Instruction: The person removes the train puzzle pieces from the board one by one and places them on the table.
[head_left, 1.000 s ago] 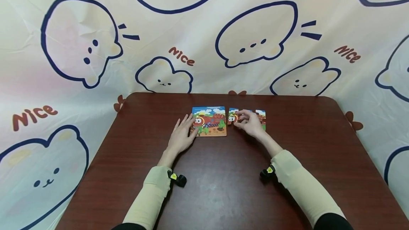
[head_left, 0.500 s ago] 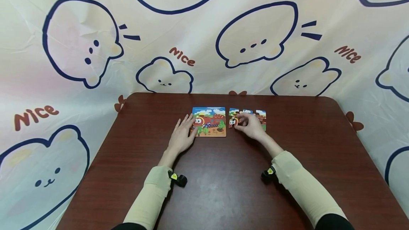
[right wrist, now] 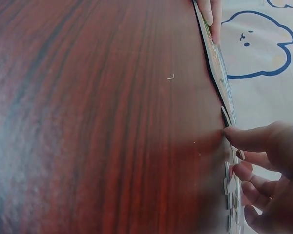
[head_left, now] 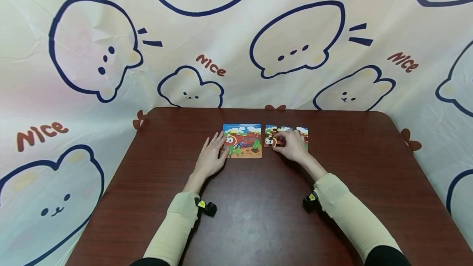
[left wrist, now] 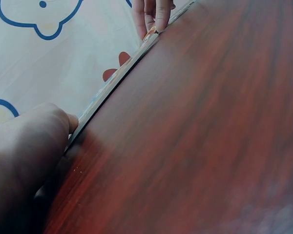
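Observation:
My left hand (head_left: 210, 157) rests with spread fingers on the left edge of a picture board (head_left: 244, 141), which shows a red cartoon train under a blue sky. Just right of the board lies a jigsaw puzzle with a matching picture. Its puzzle piece with the white-eyed train face (head_left: 270, 141) sits at the lower left, and my right hand (head_left: 293, 147) pinches that piece at its right side between thumb and fingers. The right hand hides much of the puzzle's middle. In the right wrist view, the thumb (right wrist: 246, 138) touches the near edge of the pieces.
Sky pieces (head_left: 286, 128) line the far side of the puzzle, and a right-hand piece (head_left: 303, 132) shows past my knuckles. All of it lies flat on a brown wooden table (head_left: 244, 216). Behind the table hangs a pale cloth (head_left: 236, 52) with cartoon bears.
Between the oldest frame and now, the train-face piece shifts slightly toward me with the right-hand fingers. The left hand and the board stay in place.

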Demonstrator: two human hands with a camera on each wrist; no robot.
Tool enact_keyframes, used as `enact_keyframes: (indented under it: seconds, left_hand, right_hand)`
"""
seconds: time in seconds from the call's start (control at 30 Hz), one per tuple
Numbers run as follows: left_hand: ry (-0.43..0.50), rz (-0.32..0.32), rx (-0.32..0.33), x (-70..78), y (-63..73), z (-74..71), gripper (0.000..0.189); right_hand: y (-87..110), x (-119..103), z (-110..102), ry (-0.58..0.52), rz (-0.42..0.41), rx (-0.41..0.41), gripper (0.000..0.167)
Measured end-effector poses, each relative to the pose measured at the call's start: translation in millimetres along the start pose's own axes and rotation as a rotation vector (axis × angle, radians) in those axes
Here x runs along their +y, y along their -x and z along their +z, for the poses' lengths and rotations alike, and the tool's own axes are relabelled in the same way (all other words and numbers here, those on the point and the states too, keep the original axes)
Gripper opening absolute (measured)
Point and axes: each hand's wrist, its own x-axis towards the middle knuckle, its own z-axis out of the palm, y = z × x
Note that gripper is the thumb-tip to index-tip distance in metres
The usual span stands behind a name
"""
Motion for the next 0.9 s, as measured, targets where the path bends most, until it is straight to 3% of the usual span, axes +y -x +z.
enact_keyframes:
  seconds: [0.53,0.73,0.9]
  left_hand:
    - [-0.001,-0.013,0.0,1.7,0.1,-0.8,0.062]
    - [-0.002,-0.005,0.004,1.3,0.0,-0.5,0.063]
    - [-0.009,-0.007,0.003,1.7,0.0,-1.2,0.063]
  right_hand:
    - [-1.9,-2,1,0.014,0.011,-0.005,0.048]
    - [-0.2,-8,1,-0.072,0.025,0.055,0.048]
    - [3.2,-16,3,-0.131,0.015,0.057,0.048]
